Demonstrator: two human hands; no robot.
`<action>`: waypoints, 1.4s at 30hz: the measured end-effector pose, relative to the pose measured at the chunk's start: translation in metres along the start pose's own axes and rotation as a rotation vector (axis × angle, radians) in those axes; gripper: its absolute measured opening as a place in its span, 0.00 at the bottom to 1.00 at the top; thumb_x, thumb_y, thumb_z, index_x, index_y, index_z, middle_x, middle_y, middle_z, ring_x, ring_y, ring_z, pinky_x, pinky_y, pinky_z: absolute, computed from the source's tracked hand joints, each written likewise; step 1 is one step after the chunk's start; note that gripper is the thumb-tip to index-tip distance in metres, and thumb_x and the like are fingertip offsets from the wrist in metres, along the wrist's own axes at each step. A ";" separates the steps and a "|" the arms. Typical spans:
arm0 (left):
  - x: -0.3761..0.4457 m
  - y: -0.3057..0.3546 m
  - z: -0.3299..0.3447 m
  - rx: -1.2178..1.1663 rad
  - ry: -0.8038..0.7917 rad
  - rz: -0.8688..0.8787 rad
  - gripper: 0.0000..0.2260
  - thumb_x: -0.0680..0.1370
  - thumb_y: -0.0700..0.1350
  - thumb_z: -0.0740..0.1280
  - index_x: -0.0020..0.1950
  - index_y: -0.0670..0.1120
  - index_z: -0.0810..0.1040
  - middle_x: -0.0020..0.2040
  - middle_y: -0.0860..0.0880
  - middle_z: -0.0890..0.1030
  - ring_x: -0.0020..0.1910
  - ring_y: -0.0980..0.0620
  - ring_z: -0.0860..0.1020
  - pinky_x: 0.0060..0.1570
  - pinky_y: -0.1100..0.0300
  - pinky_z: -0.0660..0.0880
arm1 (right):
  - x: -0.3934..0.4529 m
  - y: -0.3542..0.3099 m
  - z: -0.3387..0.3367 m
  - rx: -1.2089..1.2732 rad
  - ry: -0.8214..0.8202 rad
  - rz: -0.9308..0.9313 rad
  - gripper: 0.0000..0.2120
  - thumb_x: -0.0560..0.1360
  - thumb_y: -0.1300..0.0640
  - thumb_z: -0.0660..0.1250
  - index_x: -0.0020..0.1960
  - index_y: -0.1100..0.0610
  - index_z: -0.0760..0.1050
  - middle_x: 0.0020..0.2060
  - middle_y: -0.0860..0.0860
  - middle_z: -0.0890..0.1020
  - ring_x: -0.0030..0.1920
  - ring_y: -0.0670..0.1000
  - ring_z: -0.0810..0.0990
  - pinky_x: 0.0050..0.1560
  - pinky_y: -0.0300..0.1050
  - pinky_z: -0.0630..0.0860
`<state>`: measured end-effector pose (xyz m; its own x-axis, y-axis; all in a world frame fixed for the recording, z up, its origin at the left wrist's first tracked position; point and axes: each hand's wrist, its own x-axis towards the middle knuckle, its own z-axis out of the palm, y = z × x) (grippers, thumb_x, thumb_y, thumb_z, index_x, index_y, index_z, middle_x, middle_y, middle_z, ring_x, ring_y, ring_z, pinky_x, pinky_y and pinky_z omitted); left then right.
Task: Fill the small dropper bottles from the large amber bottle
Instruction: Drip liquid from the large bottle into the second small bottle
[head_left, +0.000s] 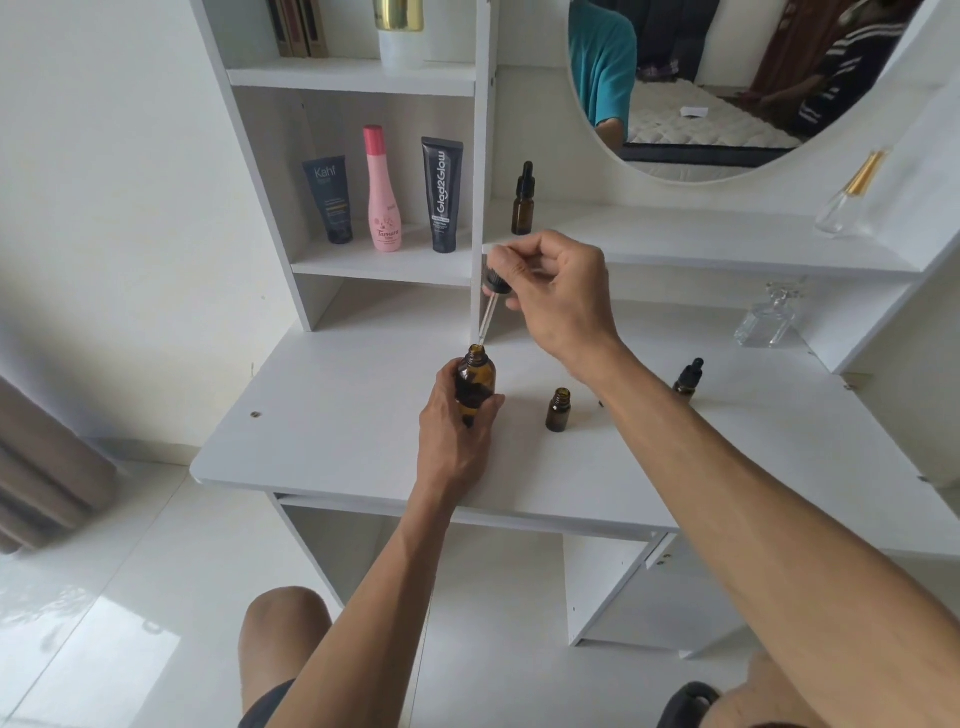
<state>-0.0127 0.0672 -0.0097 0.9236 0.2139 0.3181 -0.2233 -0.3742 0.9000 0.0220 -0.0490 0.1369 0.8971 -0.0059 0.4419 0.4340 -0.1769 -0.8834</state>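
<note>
Amber glass, slick and breakable: your left hand (457, 415) clamps the large amber bottle (475, 382) mid-body at frame centre; your right hand (558, 291) pinches the light dropper (491, 306) by its cap.

Amber bottles (475, 382) with black dropper caps (691, 370) on a white desk (337, 415); centre-left, a pink bottle (383, 192) between dark tubes (442, 195).

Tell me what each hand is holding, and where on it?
The left hand grips the large amber bottle around its body. The right hand pinches the dropper by its black cap and bulb.
</note>
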 end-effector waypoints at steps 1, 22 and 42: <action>0.000 0.000 0.000 0.004 0.002 -0.001 0.20 0.77 0.47 0.71 0.66 0.53 0.69 0.47 0.63 0.77 0.47 0.70 0.76 0.44 0.76 0.71 | 0.000 -0.002 -0.001 0.017 0.008 0.002 0.08 0.77 0.56 0.72 0.50 0.61 0.81 0.42 0.56 0.86 0.41 0.51 0.87 0.39 0.38 0.81; 0.000 -0.002 0.001 0.014 0.011 -0.028 0.21 0.77 0.46 0.71 0.67 0.53 0.69 0.48 0.62 0.77 0.47 0.67 0.77 0.41 0.77 0.70 | -0.017 0.022 -0.070 0.023 0.204 0.116 0.09 0.77 0.58 0.71 0.49 0.64 0.81 0.43 0.59 0.85 0.38 0.51 0.87 0.36 0.35 0.79; 0.000 -0.002 0.003 0.006 0.023 -0.029 0.21 0.76 0.46 0.71 0.67 0.54 0.69 0.47 0.62 0.79 0.46 0.60 0.80 0.44 0.69 0.74 | -0.026 0.043 -0.070 -0.149 0.162 0.121 0.06 0.75 0.52 0.73 0.42 0.51 0.81 0.38 0.52 0.86 0.41 0.52 0.86 0.44 0.57 0.83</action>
<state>-0.0113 0.0655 -0.0123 0.9223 0.2457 0.2984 -0.1941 -0.3733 0.9072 0.0120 -0.1251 0.0982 0.9114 -0.1920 0.3639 0.2961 -0.3081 -0.9041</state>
